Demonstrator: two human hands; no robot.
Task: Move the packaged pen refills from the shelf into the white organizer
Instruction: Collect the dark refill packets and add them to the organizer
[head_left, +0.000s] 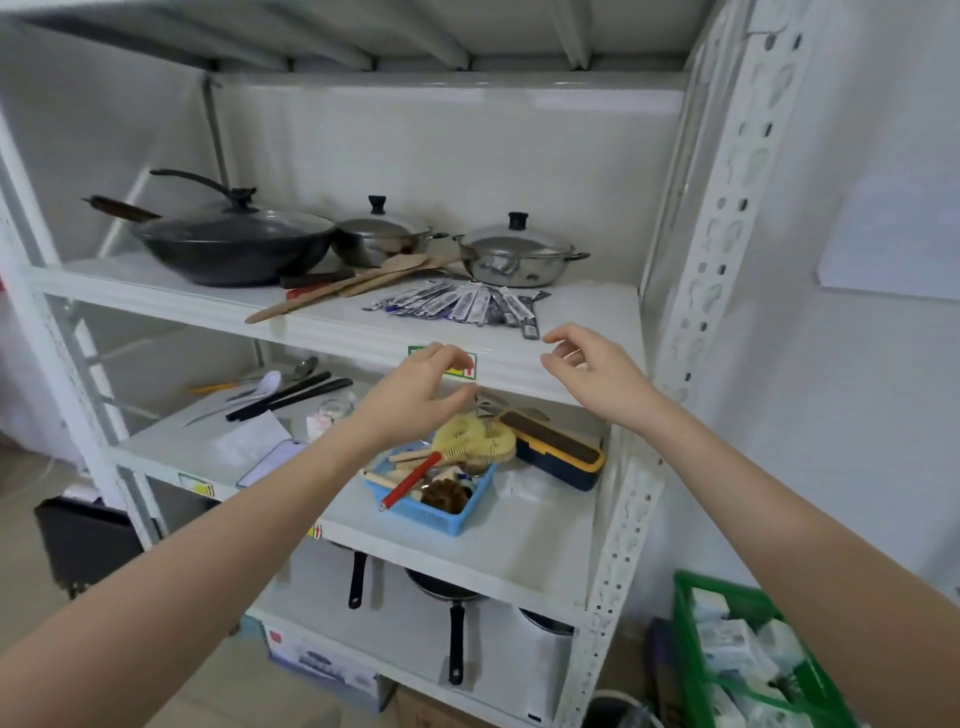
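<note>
The packaged pen refills (465, 306) lie fanned out in a loose row on the upper shelf (582, 322) of the white metal rack, near its front edge. The right hand (592, 371) hovers at about 5 o'clock from them, fingers loosely curled and holding nothing; its fingertips (550, 339) are just beside the nearest packet without touching it. The left hand (421, 389) hangs at 6 o'clock from the refills, below the shelf's front lip, fingers also loosely curled and empty, apart from the packets. At 10 o'clock from the refills lie wooden spatulas (343, 286), with a lidded black wok (234, 241) beyond them. Two lidded steel pots (519, 254) stand at 12 o'clock. On the lower shelf, a blue basket (441, 514) holds brushes.
</note>
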